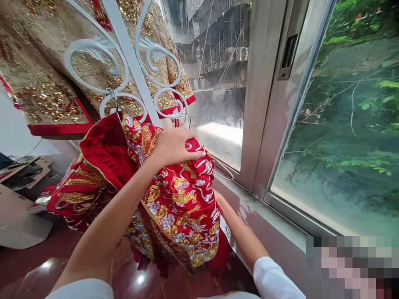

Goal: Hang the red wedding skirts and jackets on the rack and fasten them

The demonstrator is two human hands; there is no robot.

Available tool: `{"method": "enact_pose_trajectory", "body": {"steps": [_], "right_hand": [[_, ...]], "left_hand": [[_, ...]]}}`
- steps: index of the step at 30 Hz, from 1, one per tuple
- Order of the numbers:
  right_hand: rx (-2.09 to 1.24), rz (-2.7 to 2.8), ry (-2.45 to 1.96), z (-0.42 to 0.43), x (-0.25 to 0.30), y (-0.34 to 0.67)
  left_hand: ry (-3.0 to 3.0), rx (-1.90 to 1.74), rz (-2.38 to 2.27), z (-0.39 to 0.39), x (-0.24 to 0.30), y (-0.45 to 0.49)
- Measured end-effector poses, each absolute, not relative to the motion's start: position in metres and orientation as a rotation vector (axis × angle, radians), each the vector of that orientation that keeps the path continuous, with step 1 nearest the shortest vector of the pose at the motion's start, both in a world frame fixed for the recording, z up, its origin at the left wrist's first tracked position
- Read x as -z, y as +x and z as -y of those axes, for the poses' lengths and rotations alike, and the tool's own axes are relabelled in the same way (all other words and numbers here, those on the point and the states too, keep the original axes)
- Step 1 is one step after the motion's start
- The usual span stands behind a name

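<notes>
A red garment [177, 203] with gold and silver embroidery hangs from a hanger hook [114, 97] on a white scrolled metal grille [124, 54]. My left hand [174, 145] lies on top of the garment near its shoulder, fingers curled over the cloth. My right hand [222, 205] reaches under the garment's right side; its fingers are hidden behind the fabric. Both arms wear white sleeves.
More gold-beaded red garments [43, 95] hang behind the grille at the upper left. A sliding window frame [264, 95] and sill [268, 211] run along the right, with greenery outside. Cardboard boxes [21, 207] sit on the glossy red floor at the left.
</notes>
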State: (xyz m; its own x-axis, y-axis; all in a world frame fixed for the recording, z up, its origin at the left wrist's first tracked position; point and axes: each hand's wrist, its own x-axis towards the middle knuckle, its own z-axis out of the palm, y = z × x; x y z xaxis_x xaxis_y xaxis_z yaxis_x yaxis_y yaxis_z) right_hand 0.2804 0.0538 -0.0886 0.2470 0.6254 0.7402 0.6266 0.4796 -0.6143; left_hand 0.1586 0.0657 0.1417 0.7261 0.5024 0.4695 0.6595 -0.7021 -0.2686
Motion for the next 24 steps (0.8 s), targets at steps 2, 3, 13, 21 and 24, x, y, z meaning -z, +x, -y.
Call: {"method": "enact_pose_trajectory", "body": {"steps": [2, 3, 13, 21, 24], "right_hand": [[-0.074, 1.427, -1.183, -0.03, 0.094, 0.293], [-0.12, 1.416, -1.181, -0.016, 0.096, 0.303], [-0.153, 1.231, -1.665, 0.061, 0.105, 0.362], [0.547, 1.675, -1.135, -0.021, -0.06, 0.296], [0.615, 1.98, -1.108, -0.075, -0.104, 0.266]], "left_hand": [[-2.499, 0.532, 0.897, -0.071, -0.139, 0.159], [-2.494, 0.544, 0.896, -0.075, -0.136, 0.161], [-2.558, 0.922, 0.641, -0.066, -0.143, 0.111], [-2.436, 1.134, 1.298, -0.096, -0.118, -0.096], [-2.463, 1.045, 1.395, -0.103, -0.1, -0.091]]}}
